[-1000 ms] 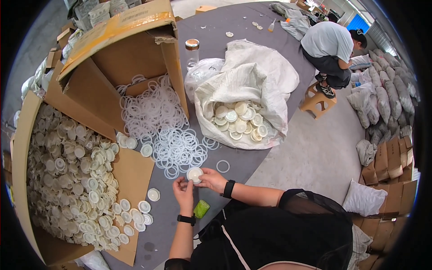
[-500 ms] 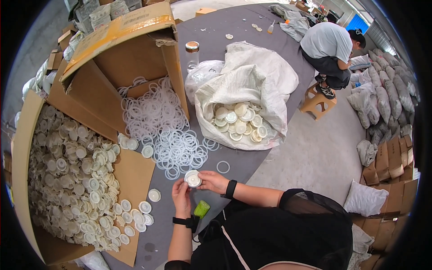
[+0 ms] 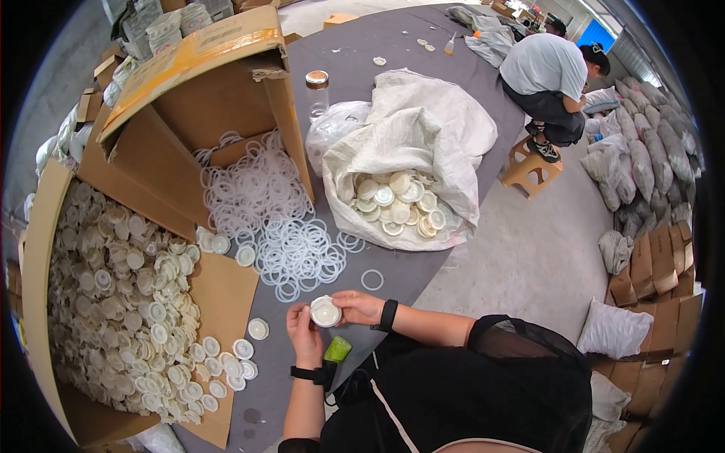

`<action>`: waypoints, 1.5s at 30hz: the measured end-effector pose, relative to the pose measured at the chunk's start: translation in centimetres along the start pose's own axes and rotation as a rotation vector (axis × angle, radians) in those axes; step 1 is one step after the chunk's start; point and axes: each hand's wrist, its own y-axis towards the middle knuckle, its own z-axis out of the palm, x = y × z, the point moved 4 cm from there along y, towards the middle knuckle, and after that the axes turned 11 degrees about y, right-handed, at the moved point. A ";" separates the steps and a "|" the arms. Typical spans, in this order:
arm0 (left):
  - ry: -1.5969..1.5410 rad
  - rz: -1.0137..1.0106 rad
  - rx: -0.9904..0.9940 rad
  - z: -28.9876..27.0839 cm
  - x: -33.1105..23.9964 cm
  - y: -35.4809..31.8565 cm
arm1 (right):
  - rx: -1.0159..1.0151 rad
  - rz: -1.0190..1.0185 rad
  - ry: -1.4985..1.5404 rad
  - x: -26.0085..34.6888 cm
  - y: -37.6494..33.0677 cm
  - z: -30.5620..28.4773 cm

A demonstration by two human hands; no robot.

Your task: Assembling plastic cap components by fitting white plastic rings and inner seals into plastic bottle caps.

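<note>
White plastic cap (image 3: 325, 312) is up in the air between your two hands, just in front of the loose ring pile (image 3: 300, 260), round face toward you and nothing under it but the grey tabletop (image 3: 283, 332). Your left hand (image 3: 305, 332) has its fingertips closed on the left edge, and your right hand (image 3: 360, 307) pinches the opposite edge, so it's a narrow fingertip hold from both sides, not a full palm grab. My read is you're mid-step, working around the rim of one piece, though whether a ring is seated on it is too small to tell from up here. If so, the next move calls for thumbs doing the pressing while the other fingers back the edge, both sides level, so it doesn't flip out of your pinch. You've got a single clear ring (image 3: 371, 270) lying apart near your right hand, a carton (image 3: 38, 249) heaped with similar caps on your left, and more of them in the mouth of the white sack (image 3: 400, 155) beyond the rings. Watch that green item (image 3: 337, 349) right by your left wrist too, it'd be easy to nudge.
</note>
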 end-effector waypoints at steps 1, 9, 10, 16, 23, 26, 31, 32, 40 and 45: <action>0.001 -0.002 0.004 0.5 -0.3 -0.2 | -0.028 -0.011 -0.003 0.0 0.0 -0.3; 0.361 0.177 0.150 2.8 -1.5 0.2 | -0.109 -0.105 -0.114 1.5 -1.8 -0.8; 0.361 0.171 0.158 3.3 -1.5 0.2 | -0.121 -0.130 -0.110 1.8 -2.2 -0.8; 0.184 -0.044 0.185 7.2 -0.9 0.5 | -0.073 -0.191 -0.152 4.4 -4.4 -1.7; 0.802 0.477 0.166 13.7 -2.1 -0.1 | -0.131 -0.182 -0.344 10.7 -7.8 -2.8; 0.883 0.488 0.158 16.6 -1.2 0.0 | -0.067 -0.184 -0.419 13.5 -9.1 -3.3; 0.529 0.209 0.077 19.6 1.6 1.0 | 0.177 -0.130 -0.500 17.2 -10.4 -4.1; 0.469 0.152 0.081 20.2 2.0 1.1 | 0.182 -0.125 -0.501 18.0 -10.5 -4.7; 0.032 -0.082 0.119 23.6 5.9 1.7 | -0.010 -0.095 -0.056 19.2 -11.7 -5.4; 0.122 0.102 0.327 27.0 5.8 1.9 | -0.083 -0.177 0.312 19.9 -12.8 -5.9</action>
